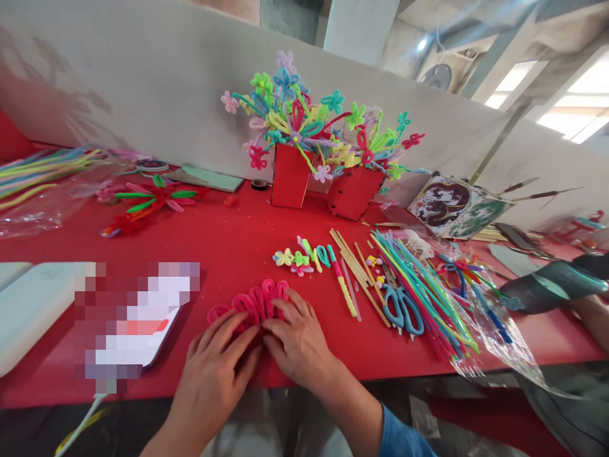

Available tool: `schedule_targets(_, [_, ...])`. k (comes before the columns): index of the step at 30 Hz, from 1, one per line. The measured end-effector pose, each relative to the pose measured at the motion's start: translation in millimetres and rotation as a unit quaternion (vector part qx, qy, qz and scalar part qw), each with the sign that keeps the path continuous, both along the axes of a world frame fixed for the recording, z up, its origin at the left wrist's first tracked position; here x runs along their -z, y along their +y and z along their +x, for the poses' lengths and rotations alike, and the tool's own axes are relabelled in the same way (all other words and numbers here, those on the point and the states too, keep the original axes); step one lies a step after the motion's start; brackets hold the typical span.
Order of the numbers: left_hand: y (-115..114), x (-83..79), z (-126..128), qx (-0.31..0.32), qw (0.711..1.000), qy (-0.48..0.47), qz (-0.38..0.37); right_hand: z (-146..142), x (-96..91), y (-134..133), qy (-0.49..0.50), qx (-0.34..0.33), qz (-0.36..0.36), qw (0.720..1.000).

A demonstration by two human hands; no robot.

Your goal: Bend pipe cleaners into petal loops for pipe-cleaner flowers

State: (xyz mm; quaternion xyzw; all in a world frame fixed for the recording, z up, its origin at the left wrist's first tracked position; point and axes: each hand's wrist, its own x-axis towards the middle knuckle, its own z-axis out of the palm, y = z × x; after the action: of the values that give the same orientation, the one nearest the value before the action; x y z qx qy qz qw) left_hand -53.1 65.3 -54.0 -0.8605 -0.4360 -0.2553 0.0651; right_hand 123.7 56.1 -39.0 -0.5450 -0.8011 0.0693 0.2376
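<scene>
A row of bright pink pipe-cleaner loops point(257, 299) fans out low over the red table, near its front edge. My left hand point(216, 358) has its fingers bent round the left and lower part of the loops. From the right, my right hand point(302, 333) pinches the same piece, thumb and index finger close to the left fingertips. The point where the loops join is hidden under my fingers. Just beyond lie small pipe-cleaner flowers point(299, 259) and a teal loop point(323, 256).
To the right are wooden sticks point(354, 260), blue-handled scissors point(404, 309) and a bundle of coloured pipe cleaners point(423, 292). Two red vases point(291, 184) of pipe-cleaner flowers stand at the back. A phone point(162, 336) with a cable lies left. Another person's arm point(592, 317) shows at far right.
</scene>
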Motion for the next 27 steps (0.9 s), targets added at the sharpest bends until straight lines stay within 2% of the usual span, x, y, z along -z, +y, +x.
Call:
schedule_targets(6, [5, 0.3, 2, -0.008, 1.0, 0.006, -0.023, -1, 3.3, 1, -0.007, 0.019, -0.005, 1.0])
schedule_targets(12, [-8, 1.4, -4, -0.018, 0.998, -0.061, 0.017, 0, 4.0, 2, 0.039, 0.106, -0.01, 0.994])
schedule_targets(16, [-13, 2.9, -7, -0.043, 0.998, -0.043, 0.034, -2, 4.0, 2, 0.041, 0.099, -0.021, 0.994])
schedule_targets(20, [-7, 1.2, -4, -0.053, 0.998, -0.015, 0.032, -2, 4.2, 1, 0.05, 0.075, -0.013, 0.996])
schedule_targets(24, [-3, 1.0, -3, -0.032, 0.997, -0.048, 0.043, -1, 4.3, 0, 0.076, 0.065, 0.004, 0.995])
schedule_targets(27, [-3, 1.7, -2, -0.01, 0.996, -0.076, 0.044, -1, 4.2, 0, 0.08, 0.092, 0.006, 0.993])
